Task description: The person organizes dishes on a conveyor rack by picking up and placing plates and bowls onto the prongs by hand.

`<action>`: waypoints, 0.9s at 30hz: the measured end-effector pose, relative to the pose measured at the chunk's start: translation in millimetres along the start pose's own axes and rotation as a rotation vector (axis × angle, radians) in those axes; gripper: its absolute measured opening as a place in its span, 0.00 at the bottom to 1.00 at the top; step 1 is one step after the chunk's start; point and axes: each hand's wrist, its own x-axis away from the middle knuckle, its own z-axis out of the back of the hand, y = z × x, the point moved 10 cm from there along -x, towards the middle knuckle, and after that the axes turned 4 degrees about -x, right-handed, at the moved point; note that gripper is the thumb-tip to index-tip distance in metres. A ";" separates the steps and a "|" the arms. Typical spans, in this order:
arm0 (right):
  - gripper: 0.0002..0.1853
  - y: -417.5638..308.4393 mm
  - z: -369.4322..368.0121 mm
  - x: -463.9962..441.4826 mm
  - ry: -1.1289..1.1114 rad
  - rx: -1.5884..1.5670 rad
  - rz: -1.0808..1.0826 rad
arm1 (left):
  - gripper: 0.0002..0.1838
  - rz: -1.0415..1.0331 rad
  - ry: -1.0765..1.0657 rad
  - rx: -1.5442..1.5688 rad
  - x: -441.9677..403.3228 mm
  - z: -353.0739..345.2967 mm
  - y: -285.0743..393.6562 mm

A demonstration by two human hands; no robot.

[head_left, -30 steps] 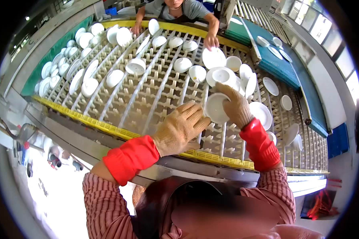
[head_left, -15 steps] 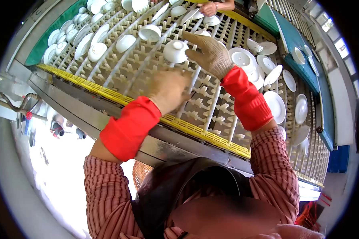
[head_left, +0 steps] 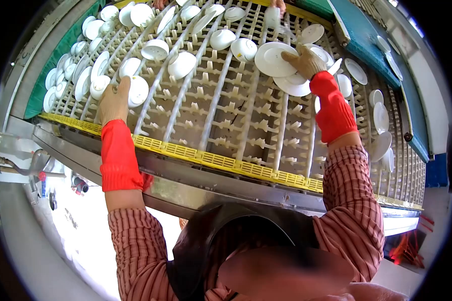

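My left hand (head_left: 114, 103), in a tan glove with a red cuff, is closed at the edge of a white bowl (head_left: 138, 92) at the left of the pegged conveyor (head_left: 221, 118). Some of its fingers are hidden, and another bowl (head_left: 99, 86) sits against its other side. My right hand (head_left: 307, 61), gloved alike, pinches the rim of a white plate (head_left: 273, 59). Below that plate a second plate (head_left: 293, 86) shows in part. Left of it stands a white bowl (head_left: 244, 49) with a small coloured pattern.
A yellow edge strip (head_left: 226, 161) runs along the conveyor's near side. Several bowls and plates stand among the pegs at left and right. Another person's hand (head_left: 277, 6) is at the far side, near a blurred dish. A teal panel (head_left: 354, 45) flanks the right.
My left hand has moved left to the bowls. My right hand has shifted right and taken hold of a plate. The bowl between my hands has been left behind.
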 end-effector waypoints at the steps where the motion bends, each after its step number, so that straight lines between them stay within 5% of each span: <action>1: 0.53 -0.8 -2.8 -7.9 -0.022 0.005 -0.023 | 0.42 -0.044 0.028 0.039 8.0 10.7 16.7; 3: 0.57 -4.2 -11.7 -17.4 -0.080 0.007 -0.074 | 0.43 -0.133 0.075 0.103 36.0 41.6 59.1; 5: 0.54 -7.1 -16.8 -29.2 -0.132 0.003 -0.106 | 0.36 -0.457 0.220 0.063 11.2 12.8 87.8; 7: 0.52 -20.4 -19.9 -31.7 -0.250 -0.006 -0.119 | 0.37 -0.625 0.153 0.078 5.4 11.9 134.1; 13: 0.41 -29.3 1.5 -8.7 -0.137 -0.194 -0.043 | 0.39 -0.677 0.157 -0.189 -61.0 -26.2 209.3; 14: 0.40 -34.1 4.3 4.7 -0.086 -0.215 -0.041 | 0.37 -0.702 0.207 -0.135 -61.6 -33.4 210.2; 17: 0.39 -62.2 -5.7 39.4 -0.170 -0.617 0.016 | 0.39 -0.632 -0.145 -0.206 -67.1 -86.2 191.9; 21: 0.33 -49.8 -27.6 61.9 -0.317 -0.733 -0.078 | 0.34 -0.702 -0.068 -0.031 -34.0 -61.9 166.9; 25: 0.34 -107.7 -35.5 112.5 -0.450 -0.712 -0.079 | 0.34 -0.527 -0.380 -0.405 6.8 -60.1 121.0; 27: 0.34 -140.2 -37.9 123.7 -0.496 -0.638 0.133 | 0.31 -0.809 -0.223 -0.452 29.3 -55.8 131.2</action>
